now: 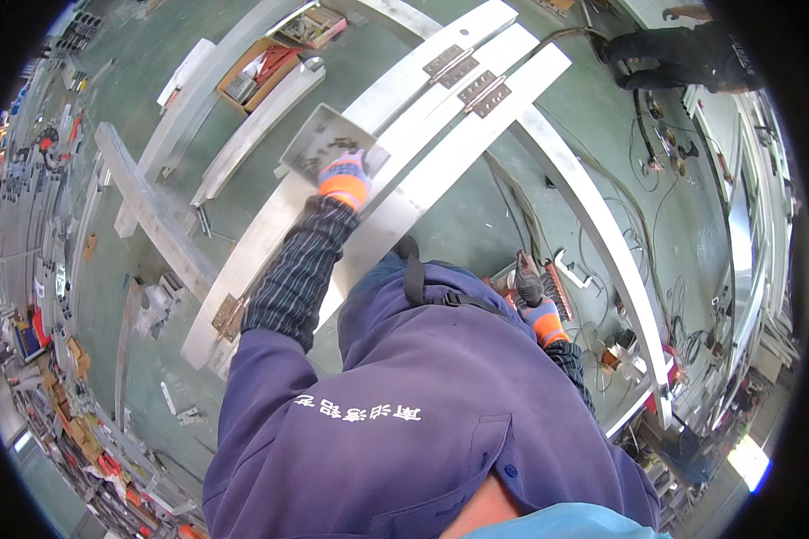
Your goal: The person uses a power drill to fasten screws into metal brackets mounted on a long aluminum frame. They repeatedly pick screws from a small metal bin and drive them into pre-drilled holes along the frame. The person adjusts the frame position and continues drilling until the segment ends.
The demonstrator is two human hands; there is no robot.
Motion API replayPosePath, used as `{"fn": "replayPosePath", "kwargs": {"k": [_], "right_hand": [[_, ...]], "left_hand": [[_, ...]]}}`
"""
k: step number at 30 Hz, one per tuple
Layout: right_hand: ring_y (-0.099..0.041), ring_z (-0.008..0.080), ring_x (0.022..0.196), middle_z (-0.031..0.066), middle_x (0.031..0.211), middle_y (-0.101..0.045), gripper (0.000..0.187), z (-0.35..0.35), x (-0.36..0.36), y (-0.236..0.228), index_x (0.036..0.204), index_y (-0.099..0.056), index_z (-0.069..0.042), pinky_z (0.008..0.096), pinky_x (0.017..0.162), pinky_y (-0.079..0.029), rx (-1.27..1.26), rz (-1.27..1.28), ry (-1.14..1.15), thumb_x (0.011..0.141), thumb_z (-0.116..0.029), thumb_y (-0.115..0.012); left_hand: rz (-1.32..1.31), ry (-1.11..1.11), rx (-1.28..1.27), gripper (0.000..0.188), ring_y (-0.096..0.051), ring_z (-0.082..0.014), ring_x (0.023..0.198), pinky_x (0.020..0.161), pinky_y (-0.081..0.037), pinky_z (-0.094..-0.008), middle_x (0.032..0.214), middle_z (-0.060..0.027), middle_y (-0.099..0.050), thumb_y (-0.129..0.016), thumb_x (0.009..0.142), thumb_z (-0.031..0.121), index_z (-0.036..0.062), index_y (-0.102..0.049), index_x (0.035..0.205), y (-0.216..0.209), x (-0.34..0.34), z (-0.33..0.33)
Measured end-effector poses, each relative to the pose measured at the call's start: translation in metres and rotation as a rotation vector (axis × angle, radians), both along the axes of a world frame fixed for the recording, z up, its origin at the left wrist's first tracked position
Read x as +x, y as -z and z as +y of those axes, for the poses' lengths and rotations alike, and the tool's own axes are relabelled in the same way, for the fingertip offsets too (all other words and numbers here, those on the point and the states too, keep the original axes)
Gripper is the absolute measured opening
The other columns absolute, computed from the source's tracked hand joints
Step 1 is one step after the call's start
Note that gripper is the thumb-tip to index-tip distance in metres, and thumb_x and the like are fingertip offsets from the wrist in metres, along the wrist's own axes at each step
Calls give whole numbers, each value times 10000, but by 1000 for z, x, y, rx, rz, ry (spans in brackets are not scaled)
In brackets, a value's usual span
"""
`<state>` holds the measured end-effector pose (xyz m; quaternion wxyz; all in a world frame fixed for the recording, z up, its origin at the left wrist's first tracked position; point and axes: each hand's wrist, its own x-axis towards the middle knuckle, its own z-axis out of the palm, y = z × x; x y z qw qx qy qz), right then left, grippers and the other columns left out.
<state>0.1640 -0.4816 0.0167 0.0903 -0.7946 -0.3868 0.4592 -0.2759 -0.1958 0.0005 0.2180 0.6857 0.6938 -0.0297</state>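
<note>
My left hand (346, 180), in an orange and grey glove, is closed on the lower edge of a square grey metal plate (319, 139). The plate is tilted over white metal beams (404, 202) and slightly blurred. Brown hinges (485, 93) join the beams near their far ends, and another hinge (228, 316) sits near the left end. Down by my right side, my right hand (543, 322), gloved alike, is closed round a dark power tool (528, 284). Its exact kind is unclear, and some of my fingers are hidden.
A cardboard box (253, 76) with red and grey items lies on the green floor at the far left. Long beams (157, 211) lie to the left, and a curved-looking white beam (607, 242) runs along the right. Cables trail nearby. Another person's dark-clothed leg (683, 56) shows at far right.
</note>
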Motion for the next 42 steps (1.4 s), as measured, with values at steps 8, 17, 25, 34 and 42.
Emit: {"fn": "replayPosePath", "kwargs": {"k": [8,17,25,34,42], "right_hand": [[-723,176,1029,100,1110,-777,333,27,-17,-28,1235,-702,-31,325,932,-542,235,190,24,905,-71,-719],[-738,209,1021,126,1102,-782,474,72,76,-17,1280,-696,-43,342,922,-550,64,99,14,811,-99,-738],[-762,279,888,146,933,-783,294,160,171,-30,1094,-756,-38,398,821,-562,34,-55,-188,828,-163,-756],[-710,196,850,104,926,-763,270,237,169,-28,1111,-740,-21,359,807,-540,200,127,-237,861,-103,-680],[-755,338,932,204,956,-766,311,282,141,-32,1116,-715,-12,419,814,-562,195,91,-313,848,-161,-766]], "left_hand": [[44,209,-109,379,-656,-345,1227,1016,-537,-469,1353,-148,-654,-586,958,254,165,-640,1323,28,81,24],[-54,-424,21,642,-576,-379,1335,1114,-478,-432,1428,-239,-608,-790,862,334,82,-588,1417,52,45,48],[117,-343,-124,294,-685,-411,1144,997,-550,-459,1176,-248,-719,-658,864,190,47,-771,1094,70,68,65],[70,-361,-377,375,-660,-392,1210,1053,-518,-448,1247,-228,-709,-728,820,252,86,-744,1156,64,61,56],[12,-423,-353,362,-660,-416,1187,1026,-527,-470,1251,-244,-698,-713,853,234,80,-732,1180,90,50,44]]}}
